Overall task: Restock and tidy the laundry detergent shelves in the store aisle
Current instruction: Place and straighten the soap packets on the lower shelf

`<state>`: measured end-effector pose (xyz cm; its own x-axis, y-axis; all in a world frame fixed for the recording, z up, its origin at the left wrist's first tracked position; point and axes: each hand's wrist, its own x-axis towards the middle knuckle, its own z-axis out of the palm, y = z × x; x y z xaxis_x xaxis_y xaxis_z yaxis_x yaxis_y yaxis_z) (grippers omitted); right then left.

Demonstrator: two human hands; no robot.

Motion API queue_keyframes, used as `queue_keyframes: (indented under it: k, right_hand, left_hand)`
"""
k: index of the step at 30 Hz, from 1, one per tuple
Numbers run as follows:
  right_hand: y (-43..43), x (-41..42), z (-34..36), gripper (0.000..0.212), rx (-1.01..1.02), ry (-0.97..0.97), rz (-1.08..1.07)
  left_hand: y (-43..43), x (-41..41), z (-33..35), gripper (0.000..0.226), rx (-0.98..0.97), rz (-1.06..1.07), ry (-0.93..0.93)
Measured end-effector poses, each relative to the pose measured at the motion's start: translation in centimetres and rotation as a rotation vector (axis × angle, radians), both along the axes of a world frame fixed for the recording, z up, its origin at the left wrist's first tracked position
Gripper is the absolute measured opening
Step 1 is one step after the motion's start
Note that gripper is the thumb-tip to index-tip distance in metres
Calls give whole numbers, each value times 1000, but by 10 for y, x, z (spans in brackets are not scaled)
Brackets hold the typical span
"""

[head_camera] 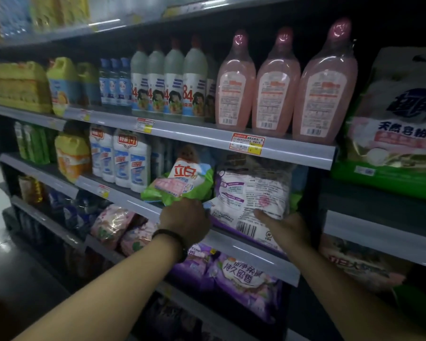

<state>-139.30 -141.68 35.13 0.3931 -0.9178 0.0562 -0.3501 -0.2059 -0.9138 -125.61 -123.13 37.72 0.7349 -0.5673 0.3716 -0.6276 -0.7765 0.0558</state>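
- Head view, left part: a yellow jug (71, 156) and a row of white bottles (130, 161) are seen standing upright on the middle shelf (256, 257).
- Just right of the bottles, a green detergent bag (180, 183) is seen leaning on the same shelf, its lower edge at the front rail.
- The left hand (185, 222) is placed at that bag's lower edge. Its fingers are hidden behind the back of the hand, so it cannot be told whether the bag is gripped or only touched.
- Touching the green bag on its right, a white detergent bag (251, 193) is held tilted, with its printed back and barcode turned outward and its bottom jutting over the rail.
- The right hand (288, 230) is closed round the white bag's lower corner, the thumb pressed on its face and the other fingers underneath.
- One shelf up, three pink bottles (276, 94) are lined upright; further right, a large green pack (391, 134) is stacked in the neighbouring bay.
- The step in hand is judged to be the seating of the white bag in the gap beside the green one.
- For the next move, the white bag would need to be pushed back behind the rail and stood up, probably with its front turned outward, while the green bag is steadied. As a soft pack, it may be expected to slump if released too early.
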Motion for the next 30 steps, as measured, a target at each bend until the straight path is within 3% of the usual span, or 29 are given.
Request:
queue_keyframes:
  k: [4,7,11,13,16,18,26,30]
  right_hand:
    - [8,0,3,48,98,-25,78]
    - [14,-2,5,45,136,-68,62]
    - [21,-2,12,44,117,-92,92]
    - [24,-2,21,41,123,-125,112]
    - [33,-8,29,43,231,-248,144]
    - [48,-19,28,50,284,-299,160]
    - [117,-71,-13,65,205,-261,127]
    - [150,-108,-16,41,193,-304,191]
  left_hand:
    - [9,-19,-31,55,-11,-68,177]
    - [15,-33,-49,55,-127,-130,461]
    - [17,-48,-67,41,-483,-180,876]
    - [18,-56,-69,52,-658,-217,1072]
    - [19,-67,-60,69,-1003,-215,1521]
    - [20,-71,-53,71,-1167,-228,1675]
    - [34,-115,-50,63,-1343,-207,1705]
    - [53,-141,-65,43,-1482,-73,1685]
